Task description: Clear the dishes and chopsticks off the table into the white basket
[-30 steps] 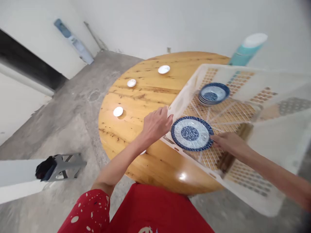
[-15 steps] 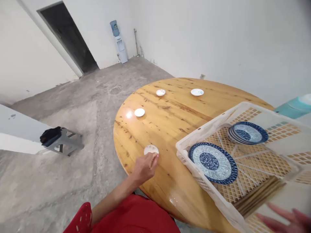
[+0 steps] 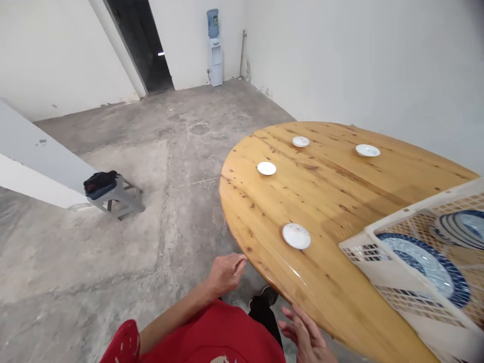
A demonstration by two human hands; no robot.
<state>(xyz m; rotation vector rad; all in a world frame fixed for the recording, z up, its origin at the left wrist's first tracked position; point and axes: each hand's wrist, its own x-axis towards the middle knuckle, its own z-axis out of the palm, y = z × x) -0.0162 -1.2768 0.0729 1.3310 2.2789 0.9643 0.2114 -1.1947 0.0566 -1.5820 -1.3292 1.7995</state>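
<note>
My left hand (image 3: 226,275) is beside the near left edge of the wooden table (image 3: 325,282), fingers curled together with nothing visible in them. A small white saucer (image 3: 297,236) lies on the table just beyond it. Lower and to the right, my right hand (image 3: 305,335) hangs by the table's front edge with its fingers stretched out, holding nothing. Farther back sit three more small white dishes: one at the left (image 3: 266,168), a second behind it (image 3: 301,141) and a third to the right (image 3: 367,150).
A white plastic crate (image 3: 363,252) stands on the table's right side, holding a blue-patterned plate (image 3: 423,267) and stacked blue-and-white bowls (image 3: 457,229). On the floor at left is a grey stool (image 3: 123,199) with dark cloth (image 3: 100,182). A water dispenser (image 3: 215,60) stands against the wall.
My left hand has left the nearest saucer and drawn back to the table edge. My right hand has come from the crate to the table's front edge. The view has swung left.
</note>
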